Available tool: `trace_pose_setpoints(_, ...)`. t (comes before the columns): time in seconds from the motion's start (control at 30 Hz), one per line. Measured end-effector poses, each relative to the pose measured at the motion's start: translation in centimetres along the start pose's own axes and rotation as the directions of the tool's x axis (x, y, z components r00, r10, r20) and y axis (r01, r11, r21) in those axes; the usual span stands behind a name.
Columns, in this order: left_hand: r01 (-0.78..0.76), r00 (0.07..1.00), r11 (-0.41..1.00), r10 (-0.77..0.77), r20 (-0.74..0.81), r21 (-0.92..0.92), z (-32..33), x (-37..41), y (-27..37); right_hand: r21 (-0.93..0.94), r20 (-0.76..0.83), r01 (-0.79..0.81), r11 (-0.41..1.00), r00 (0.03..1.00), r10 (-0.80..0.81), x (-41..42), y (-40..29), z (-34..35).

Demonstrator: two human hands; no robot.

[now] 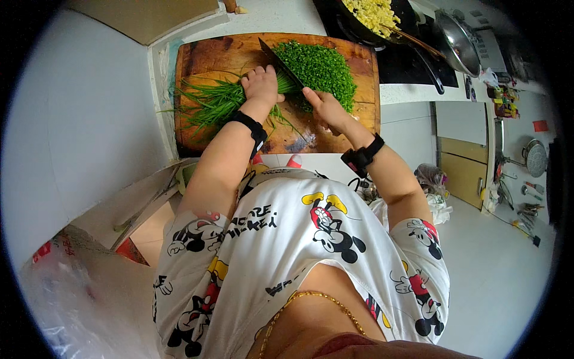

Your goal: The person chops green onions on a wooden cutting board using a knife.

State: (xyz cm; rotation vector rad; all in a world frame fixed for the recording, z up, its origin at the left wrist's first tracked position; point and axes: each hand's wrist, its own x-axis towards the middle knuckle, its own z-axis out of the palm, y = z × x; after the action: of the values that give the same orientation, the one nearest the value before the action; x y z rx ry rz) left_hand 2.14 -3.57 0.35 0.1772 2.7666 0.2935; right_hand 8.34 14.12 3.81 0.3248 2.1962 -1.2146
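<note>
A bundle of long green chives (pixel 215 101) lies on a worn wooden cutting board (pixel 206 54). My left hand (pixel 261 85) presses down on the bundle and holds it against the board. In my right hand (pixel 329 110) is the handle of a knife, its dark blade (pixel 282 63) upright at the cut end of the stalks. The blade slants away from me towards the board's far side. Right of it spreads a thick pile of finely chopped chives (pixel 320 72). My fingers hide most of the knife's handle.
Beyond the board's right side, a black pan (pixel 403 38) with yellow scrambled egg (pixel 372 15) and wooden chopsticks (pixel 417 42) sits on a black cooktop (pixel 394 67). A metal bowl (pixel 457 42) stands beside it. A white wall (pixel 89 89) bounds the left.
</note>
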Motion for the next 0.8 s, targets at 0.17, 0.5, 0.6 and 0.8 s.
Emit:
trace_pose_setpoints(0.17,0.013,0.999,0.998,-0.011,-0.031,0.061,0.6,0.0,0.1,0.136,0.017,0.083,0.987,0.996,-0.086,-2.9,-0.3,-1.4)
trace_pose_setpoints(0.5,0.005,1.0,0.996,-0.006,0.007,0.089,0.7,0.3,-0.1,0.079,-0.005,-0.03,0.996,1.0,0.03,-7.9,-0.4,-2.4)
trace_pose_setpoints(0.6,0.006,1.0,0.996,-0.008,0.022,0.092,0.7,0.3,-0.2,0.054,0.027,-0.081,0.995,0.996,0.08,-7.9,-0.6,-2.6)
trace_pose_setpoints(0.8,-0.005,1.0,0.995,0.004,0.013,0.099,0.9,0.3,-0.2,0.158,0.027,-0.072,0.985,0.997,0.069,-9.2,-1.4,-2.8)
